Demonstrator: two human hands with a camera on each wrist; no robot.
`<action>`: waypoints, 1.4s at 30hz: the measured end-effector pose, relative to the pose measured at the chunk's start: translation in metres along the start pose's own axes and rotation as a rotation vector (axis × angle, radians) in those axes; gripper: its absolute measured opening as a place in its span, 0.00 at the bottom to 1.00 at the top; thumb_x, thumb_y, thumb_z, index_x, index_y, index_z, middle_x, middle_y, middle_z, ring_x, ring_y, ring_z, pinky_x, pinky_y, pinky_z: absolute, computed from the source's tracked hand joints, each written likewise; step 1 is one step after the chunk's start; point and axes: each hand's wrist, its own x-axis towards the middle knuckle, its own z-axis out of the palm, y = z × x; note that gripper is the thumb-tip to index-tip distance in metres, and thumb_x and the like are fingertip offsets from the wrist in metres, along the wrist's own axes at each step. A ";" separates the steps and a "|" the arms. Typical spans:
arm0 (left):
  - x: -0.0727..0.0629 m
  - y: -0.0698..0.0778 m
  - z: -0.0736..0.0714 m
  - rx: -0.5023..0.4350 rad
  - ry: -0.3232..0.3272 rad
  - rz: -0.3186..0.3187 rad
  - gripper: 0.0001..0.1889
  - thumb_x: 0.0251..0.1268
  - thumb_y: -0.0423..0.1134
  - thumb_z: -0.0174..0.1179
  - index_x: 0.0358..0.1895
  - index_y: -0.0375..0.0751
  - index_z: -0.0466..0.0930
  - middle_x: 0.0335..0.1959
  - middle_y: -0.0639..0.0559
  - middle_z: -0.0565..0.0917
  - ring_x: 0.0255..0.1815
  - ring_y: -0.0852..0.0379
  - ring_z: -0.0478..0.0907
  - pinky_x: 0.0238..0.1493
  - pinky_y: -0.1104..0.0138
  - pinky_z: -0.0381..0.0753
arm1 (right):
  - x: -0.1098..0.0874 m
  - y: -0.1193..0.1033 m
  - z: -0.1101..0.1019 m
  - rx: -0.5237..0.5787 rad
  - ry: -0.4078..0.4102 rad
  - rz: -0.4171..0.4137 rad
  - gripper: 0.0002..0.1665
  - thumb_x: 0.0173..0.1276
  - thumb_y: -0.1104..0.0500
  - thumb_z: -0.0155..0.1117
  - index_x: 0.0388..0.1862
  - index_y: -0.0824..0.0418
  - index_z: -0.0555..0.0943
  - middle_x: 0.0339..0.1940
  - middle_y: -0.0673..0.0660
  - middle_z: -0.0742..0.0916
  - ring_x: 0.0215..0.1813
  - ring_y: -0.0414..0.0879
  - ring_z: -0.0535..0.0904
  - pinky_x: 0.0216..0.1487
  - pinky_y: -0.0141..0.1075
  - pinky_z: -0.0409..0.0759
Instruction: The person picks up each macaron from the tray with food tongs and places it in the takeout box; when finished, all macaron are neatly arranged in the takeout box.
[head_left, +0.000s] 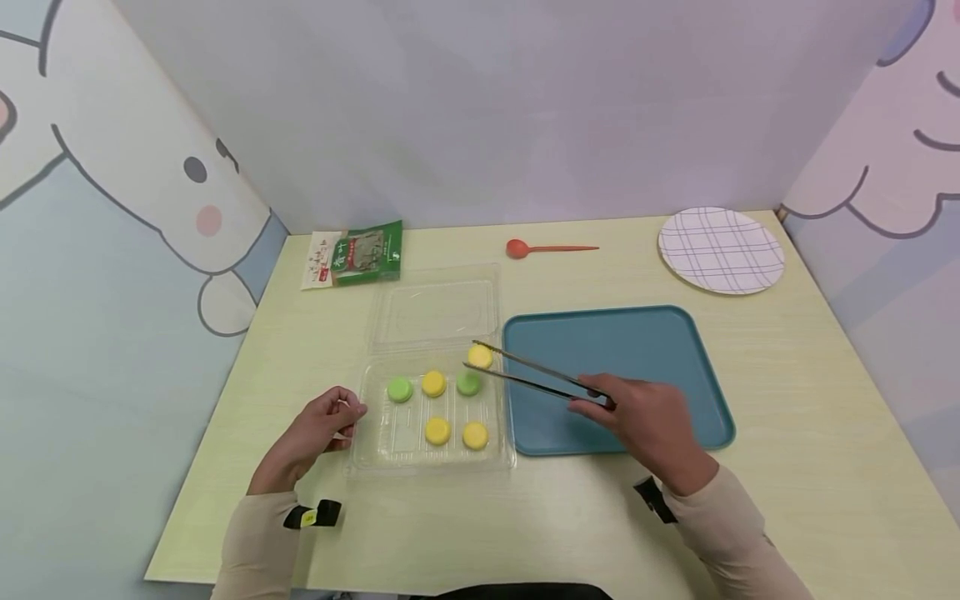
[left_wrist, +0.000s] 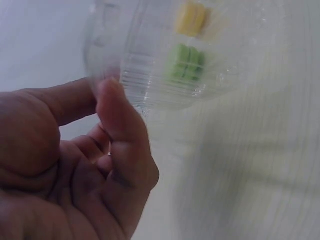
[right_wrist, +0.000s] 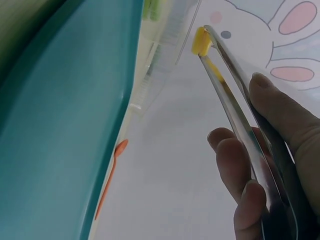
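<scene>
My right hand point(head_left: 647, 417) grips metal tongs point(right_wrist: 237, 122) above the tray's left part. Between the tong tips is a yellow macaron point(right_wrist: 201, 41), seen in the head view over the upper right of a clear plastic box. With thumb and finger, my left hand point(left_wrist: 100, 155) pinches the left edge of that clear plastic box point(head_left: 408, 457). Inside the box sit several macarons: a green macaron point(head_left: 400, 389) at left, a yellow macaron point(head_left: 433, 383) beside it, a green macaron point(head_left: 468, 383) near the tongs, and two yellow macarons point(head_left: 438, 431) in the front row.
Right of the box lies a blue tray point(head_left: 637, 342). The box's clear lid point(head_left: 435, 308) is folded back behind it. Along the back are a green and white food packet point(head_left: 356, 255), a red spoon point(head_left: 517, 248) and a white checked plate point(head_left: 722, 250).
</scene>
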 end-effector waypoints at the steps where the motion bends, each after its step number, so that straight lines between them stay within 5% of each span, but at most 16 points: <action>1: 0.000 0.000 0.000 -0.001 -0.001 0.001 0.09 0.77 0.39 0.56 0.44 0.36 0.68 0.27 0.49 0.72 0.29 0.56 0.71 0.29 0.66 0.77 | 0.001 -0.001 0.001 0.002 -0.002 -0.007 0.37 0.71 0.27 0.48 0.41 0.53 0.90 0.16 0.45 0.83 0.13 0.33 0.69 0.12 0.29 0.60; 27: 0.001 0.003 0.001 0.017 0.009 -0.014 0.10 0.77 0.40 0.58 0.43 0.38 0.69 0.27 0.50 0.72 0.29 0.56 0.71 0.30 0.67 0.76 | 0.012 -0.022 0.017 0.070 -0.150 -0.136 0.38 0.72 0.26 0.41 0.38 0.51 0.88 0.24 0.45 0.88 0.19 0.34 0.79 0.13 0.29 0.66; 35: 0.002 0.004 0.002 0.017 0.009 -0.013 0.09 0.77 0.39 0.57 0.44 0.37 0.69 0.27 0.49 0.72 0.30 0.55 0.71 0.29 0.67 0.77 | 0.017 -0.030 0.019 0.101 -0.181 -0.168 0.24 0.59 0.35 0.69 0.38 0.52 0.88 0.24 0.45 0.88 0.21 0.34 0.80 0.14 0.29 0.66; 42: 0.000 0.004 0.002 0.027 0.011 -0.029 0.10 0.77 0.40 0.57 0.43 0.38 0.69 0.27 0.50 0.72 0.30 0.55 0.71 0.30 0.66 0.76 | 0.019 -0.042 0.023 0.105 -0.219 -0.170 0.22 0.47 0.41 0.80 0.38 0.50 0.88 0.27 0.45 0.89 0.22 0.34 0.81 0.14 0.29 0.66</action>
